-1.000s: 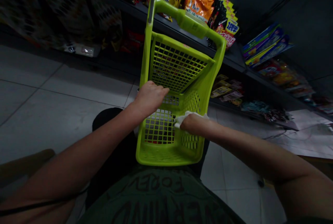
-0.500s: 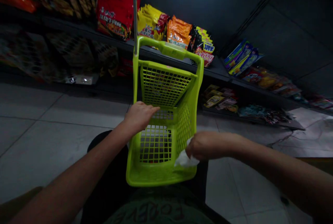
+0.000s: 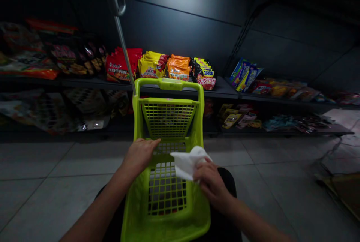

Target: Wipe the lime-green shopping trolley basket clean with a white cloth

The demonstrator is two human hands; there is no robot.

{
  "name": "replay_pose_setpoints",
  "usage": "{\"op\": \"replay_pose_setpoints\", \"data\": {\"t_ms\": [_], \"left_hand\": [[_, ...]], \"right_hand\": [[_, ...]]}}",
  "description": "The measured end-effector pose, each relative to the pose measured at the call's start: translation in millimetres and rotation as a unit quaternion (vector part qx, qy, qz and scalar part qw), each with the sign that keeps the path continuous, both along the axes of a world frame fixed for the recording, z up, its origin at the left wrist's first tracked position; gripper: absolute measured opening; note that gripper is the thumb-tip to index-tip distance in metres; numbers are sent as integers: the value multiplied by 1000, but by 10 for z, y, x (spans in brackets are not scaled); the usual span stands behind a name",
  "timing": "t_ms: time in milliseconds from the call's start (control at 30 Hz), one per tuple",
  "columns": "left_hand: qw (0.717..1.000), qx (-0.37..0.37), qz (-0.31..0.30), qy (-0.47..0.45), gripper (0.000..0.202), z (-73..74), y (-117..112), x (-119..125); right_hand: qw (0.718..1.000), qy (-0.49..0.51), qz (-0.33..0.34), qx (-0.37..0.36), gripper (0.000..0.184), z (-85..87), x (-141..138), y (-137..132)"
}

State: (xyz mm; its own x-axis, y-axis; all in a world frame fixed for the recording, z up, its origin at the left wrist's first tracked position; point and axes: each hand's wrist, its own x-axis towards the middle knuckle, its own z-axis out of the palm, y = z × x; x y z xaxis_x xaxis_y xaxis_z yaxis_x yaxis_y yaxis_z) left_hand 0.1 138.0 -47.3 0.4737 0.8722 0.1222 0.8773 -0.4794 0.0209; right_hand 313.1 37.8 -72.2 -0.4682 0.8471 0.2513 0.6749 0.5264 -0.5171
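A lime-green plastic shopping cart [image 3: 201, 133] with lattice walls stands in front of me, between my knees. My left hand [image 3: 140, 154] is closed over its left rim, the thumb pointing inward; the fingertips are hidden behind the rim. In my right hand [image 3: 209, 180] a crumpled white tissue [image 3: 185, 162] is pinched. That hand is over the cart's right side, with the tissue above the basket opening. Whether the tissue touches the plastic I cannot tell.
Behind the cart runs a dark shelf [image 3: 225, 88] with red, yellow, orange and black noodle packs [image 3: 178, 68]. More packets [image 3: 232, 118] lie on the lower shelf. A metal pole [image 3: 123, 47] rises at the cart's left corner. Grey floor tiles [image 3: 56, 197] surround it.
My view has tilted up, so the shelves sit lower. My right hand has lifted from the cart's right inner wall with the tissue, now more spread out. The left hand keeps its place on the rim.
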Motion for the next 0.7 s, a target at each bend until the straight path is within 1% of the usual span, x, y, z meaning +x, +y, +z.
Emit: {"op": "replay_pose_setpoints", "data": {"t_ms": [33, 67, 100, 133, 167, 200, 233, 267, 300, 333, 400, 433, 467, 500, 567, 667, 700], "left_hand": [[1000, -4, -2, 2, 58, 7, 3, -4], [1000, -7, -6, 0, 59, 10, 8, -7], [1000, -11, -11, -4, 60, 10, 16, -9], [1000, -15, -18, -8, 61, 6, 25, -9], [999, -19, -23, -10, 62, -1, 37, -6], [999, -23, -26, -9, 61, -10, 50, -1], [999, -27, -26, -5, 61, -22, 64, 7], [999, -30, -23, 2, 60, -33, 79, 17], [999, -34, -20, 10, 59, -43, 93, 30], [999, -36, -15, 17, 57, -51, 107, 44], [999, -39, -4, 28, 55, -53, 128, 72], [999, -38, 3, 33, 55, -49, 133, 84], [999, -35, 10, 38, 54, -43, 133, 93], [998, -31, 20, 43, 55, -36, 128, 97], [998, -21, 46, 48, 55, -25, 105, 95], [995, -12, 83, 46, 55, -32, 49, 66], [995, -13, 91, 44, 55, -41, 31, 53]], "right_hand": [[999, 28, 23, -6, 25, -62, 11, -259], [998, 45, 45, -10, 24, -104, 34, -449], [996, 55, 67, -15, 26, -130, 67, -559], [994, 61, 85, -19, 28, -143, 111, -583], [993, 64, 98, -23, 29, -148, 161, -524], [992, 73, 103, -23, 30, -151, 214, -394], [991, 94, 97, -20, 28, -154, 264, -210], [989, 122, 86, -19, 25, -158, 306, 7], [983, 179, 51, -4, 20, -165, 334, 234], [971, 237, 22, -14, 19, -173, 344, 449], [936, 349, -37, -36, 20, -197, 301, 766], [915, 397, -59, -51, 22, -217, 249, 846], [892, 440, -81, -63, 23, -247, 183, 866], [868, 480, -104, -75, 25, -292, 107, 829], [812, 550, -159, -113, 31, -440, -45, 610], [718, 622, -235, -207, 45, -773, -207, 101], [692, 634, -252, -236, 48, -879, -234, -59]]}}
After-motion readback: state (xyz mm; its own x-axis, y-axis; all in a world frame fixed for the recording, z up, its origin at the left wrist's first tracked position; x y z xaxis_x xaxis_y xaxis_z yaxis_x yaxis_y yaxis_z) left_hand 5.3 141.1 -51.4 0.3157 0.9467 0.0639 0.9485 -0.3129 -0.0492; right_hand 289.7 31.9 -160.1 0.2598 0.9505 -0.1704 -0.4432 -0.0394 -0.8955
